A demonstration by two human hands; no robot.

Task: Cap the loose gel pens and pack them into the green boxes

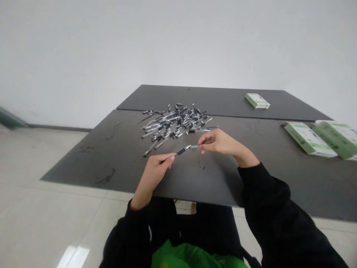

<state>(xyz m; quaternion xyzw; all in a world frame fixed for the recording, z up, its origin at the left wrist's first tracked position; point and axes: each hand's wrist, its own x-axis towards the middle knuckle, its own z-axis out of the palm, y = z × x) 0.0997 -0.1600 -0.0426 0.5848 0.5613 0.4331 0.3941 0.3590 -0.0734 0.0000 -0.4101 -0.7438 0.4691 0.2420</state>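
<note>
Between thumb and fingers, my left hand (158, 168) pinches a pen (181, 151) with a black grip, its pointed tip facing up and to the right. My right hand (219, 142) pinches a clear pen cap (194, 146), whose end is close to the pen's tip. Whether the cap touches the tip I cannot tell. Just beyond both hands lies a loose pile of pens (174, 124), with clear barrels and black parts, pointing in many directions.
The dark table (117, 163) has a seam across it and a front edge near my lap. A green and white box (258, 101) lies at the back right. Two more boxes, a nearer one (309, 139) and another (338, 139), sit at the right. A white wall (178, 44) stands behind.
</note>
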